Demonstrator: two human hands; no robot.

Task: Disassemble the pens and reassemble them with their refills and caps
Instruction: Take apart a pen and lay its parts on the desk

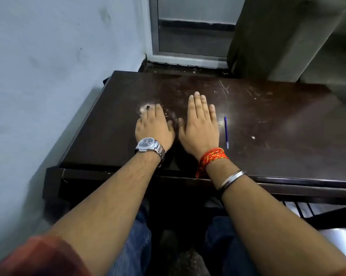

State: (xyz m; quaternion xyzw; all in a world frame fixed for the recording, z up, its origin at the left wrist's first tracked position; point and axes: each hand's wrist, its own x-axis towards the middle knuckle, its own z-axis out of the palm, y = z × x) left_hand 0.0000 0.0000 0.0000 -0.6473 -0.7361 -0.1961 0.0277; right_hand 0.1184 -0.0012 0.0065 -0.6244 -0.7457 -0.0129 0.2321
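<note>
A single blue pen point(226, 132) lies on the dark wooden table point(277, 140), lengthwise away from me, just right of my right hand. My right hand point(200, 126) rests flat, palm down, fingers together and stretched, holding nothing, a small gap from the pen. My left hand point(154, 128) also lies palm down beside it, thumbs nearly touching. Its fingers sit over a pale smudge on the table. A small dark thing shows at its fingertips; I cannot tell what it is. No other pens, refills or caps are visible.
A pale wall point(38, 76) runs close along the table's left side. A window frame point(188, 36) and a grey pillar point(277, 36) stand behind the table. The table's front edge point(128, 174) crosses under my forearms. A small white speck point(253, 137) lies right of the pen.
</note>
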